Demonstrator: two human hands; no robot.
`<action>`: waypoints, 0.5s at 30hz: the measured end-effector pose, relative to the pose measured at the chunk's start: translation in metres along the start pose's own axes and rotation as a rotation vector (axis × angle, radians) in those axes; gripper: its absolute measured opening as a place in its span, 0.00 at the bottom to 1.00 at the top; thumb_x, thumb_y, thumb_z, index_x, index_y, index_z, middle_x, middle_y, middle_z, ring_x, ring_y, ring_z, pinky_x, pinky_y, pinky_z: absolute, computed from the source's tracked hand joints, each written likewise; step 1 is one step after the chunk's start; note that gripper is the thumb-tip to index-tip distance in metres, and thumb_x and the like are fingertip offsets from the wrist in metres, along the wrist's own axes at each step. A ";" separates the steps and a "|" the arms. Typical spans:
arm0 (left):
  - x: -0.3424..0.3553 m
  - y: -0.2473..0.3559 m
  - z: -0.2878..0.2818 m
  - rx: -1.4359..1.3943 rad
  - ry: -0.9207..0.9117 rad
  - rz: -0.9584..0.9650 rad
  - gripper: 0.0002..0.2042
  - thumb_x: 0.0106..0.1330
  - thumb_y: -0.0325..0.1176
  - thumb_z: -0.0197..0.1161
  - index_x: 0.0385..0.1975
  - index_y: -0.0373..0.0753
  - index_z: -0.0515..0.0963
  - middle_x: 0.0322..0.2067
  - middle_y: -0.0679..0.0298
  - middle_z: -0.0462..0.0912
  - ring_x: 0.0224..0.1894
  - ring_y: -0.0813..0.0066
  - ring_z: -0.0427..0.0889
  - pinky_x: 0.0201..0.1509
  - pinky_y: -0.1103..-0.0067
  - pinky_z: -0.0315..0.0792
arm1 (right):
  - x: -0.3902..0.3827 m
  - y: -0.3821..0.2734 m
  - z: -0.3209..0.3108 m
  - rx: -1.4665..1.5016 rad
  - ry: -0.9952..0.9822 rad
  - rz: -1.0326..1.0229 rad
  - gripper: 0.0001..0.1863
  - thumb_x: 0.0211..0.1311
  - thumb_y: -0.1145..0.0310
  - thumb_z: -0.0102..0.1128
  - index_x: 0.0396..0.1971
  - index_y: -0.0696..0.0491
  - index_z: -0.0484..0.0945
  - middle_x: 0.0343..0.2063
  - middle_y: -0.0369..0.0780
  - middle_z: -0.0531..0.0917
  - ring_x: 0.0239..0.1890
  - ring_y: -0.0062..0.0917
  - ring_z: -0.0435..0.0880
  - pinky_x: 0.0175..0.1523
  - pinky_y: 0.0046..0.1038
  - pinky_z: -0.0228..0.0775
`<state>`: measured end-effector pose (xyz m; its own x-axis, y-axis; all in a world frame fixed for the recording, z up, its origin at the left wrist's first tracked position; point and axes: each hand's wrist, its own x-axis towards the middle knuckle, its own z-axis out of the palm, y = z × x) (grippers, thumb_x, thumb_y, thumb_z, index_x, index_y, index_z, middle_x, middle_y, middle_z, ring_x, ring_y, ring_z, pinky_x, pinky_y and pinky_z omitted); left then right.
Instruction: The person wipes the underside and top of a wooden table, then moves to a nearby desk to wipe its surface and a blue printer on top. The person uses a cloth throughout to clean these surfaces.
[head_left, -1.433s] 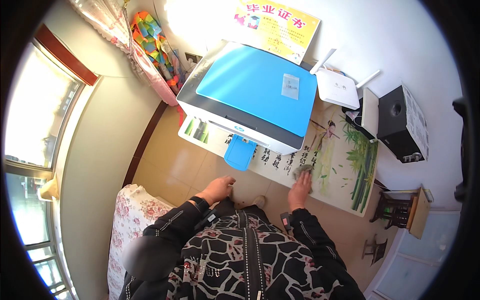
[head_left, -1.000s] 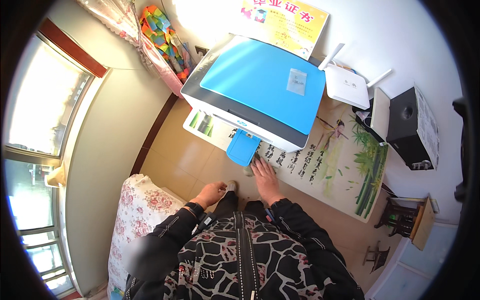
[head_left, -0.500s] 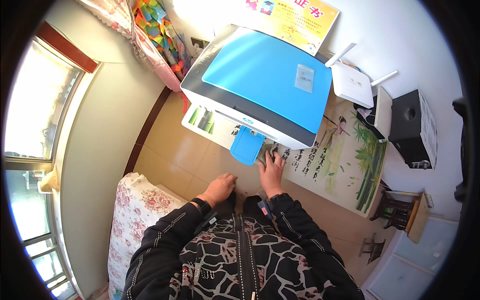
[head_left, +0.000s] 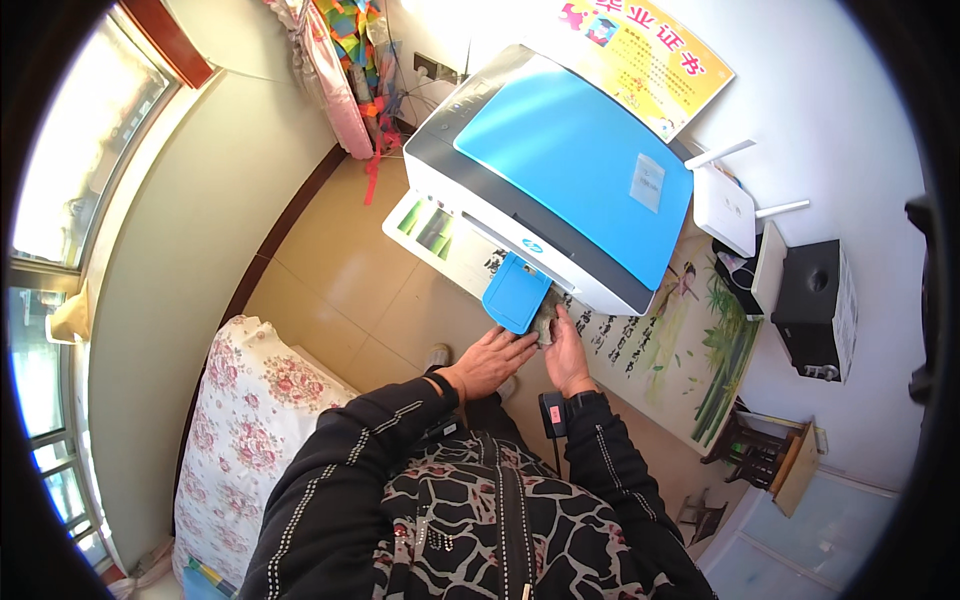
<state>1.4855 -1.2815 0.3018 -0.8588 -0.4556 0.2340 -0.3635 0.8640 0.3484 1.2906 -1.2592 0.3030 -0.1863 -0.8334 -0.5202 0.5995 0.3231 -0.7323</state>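
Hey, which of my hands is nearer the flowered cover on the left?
Left. Your left hand is right of the flowered cover, apart from it, just below the blue flap. Your right hand is farther right, at the grey cloth.

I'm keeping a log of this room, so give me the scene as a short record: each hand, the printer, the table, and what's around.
Left hand: fingers outstretched near the tip of the blue tray; contact unclear
Right hand: holding a grey cloth beside the tray
Printer: blue lid, white front, on the table
Table: bamboo and lettering print
Right of printer: white router, black speaker
Behind printer: yellow poster
Left of person: floral cover
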 end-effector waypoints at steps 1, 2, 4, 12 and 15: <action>0.003 -0.001 0.003 0.033 -0.007 0.003 0.28 0.61 0.35 0.60 0.63 0.40 0.69 0.68 0.61 0.63 0.63 0.61 0.67 0.68 0.65 0.58 | 0.002 -0.002 0.000 -0.041 -0.008 0.017 0.27 0.76 0.59 0.39 0.70 0.55 0.57 0.63 0.39 0.70 0.64 0.26 0.69 0.67 0.30 0.59; 0.004 -0.001 0.006 0.036 0.010 -0.006 0.28 0.62 0.37 0.59 0.64 0.42 0.69 0.69 0.65 0.62 0.65 0.64 0.65 0.71 0.62 0.54 | 0.004 -0.004 0.000 -0.073 -0.003 0.049 0.28 0.76 0.60 0.39 0.70 0.55 0.58 0.64 0.39 0.69 0.64 0.27 0.68 0.67 0.30 0.59; 0.005 -0.007 0.009 0.077 0.009 -0.036 0.27 0.63 0.39 0.59 0.65 0.44 0.69 0.68 0.67 0.63 0.66 0.66 0.64 0.72 0.58 0.51 | 0.007 -0.007 0.000 -0.291 0.087 0.068 0.26 0.75 0.58 0.43 0.67 0.55 0.65 0.62 0.40 0.71 0.61 0.27 0.71 0.64 0.31 0.63; -0.010 -0.033 -0.002 0.121 -0.111 -0.166 0.23 0.66 0.40 0.56 0.62 0.48 0.72 0.66 0.71 0.66 0.73 0.68 0.54 0.74 0.49 0.43 | 0.006 -0.011 0.001 -0.718 0.172 -0.009 0.21 0.75 0.58 0.48 0.57 0.57 0.75 0.54 0.41 0.79 0.51 0.26 0.79 0.56 0.30 0.72; -0.016 -0.054 -0.014 0.183 -0.065 -0.224 0.22 0.65 0.40 0.58 0.60 0.48 0.73 0.65 0.70 0.66 0.74 0.68 0.54 0.74 0.50 0.43 | 0.008 -0.007 -0.004 -0.743 0.164 -0.044 0.20 0.74 0.60 0.50 0.56 0.57 0.76 0.51 0.40 0.80 0.49 0.25 0.80 0.55 0.28 0.73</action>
<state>1.5242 -1.3236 0.2918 -0.7691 -0.6299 0.1086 -0.6007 0.7703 0.2140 1.2820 -1.2662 0.3028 -0.3455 -0.7940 -0.5001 -0.0818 0.5564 -0.8269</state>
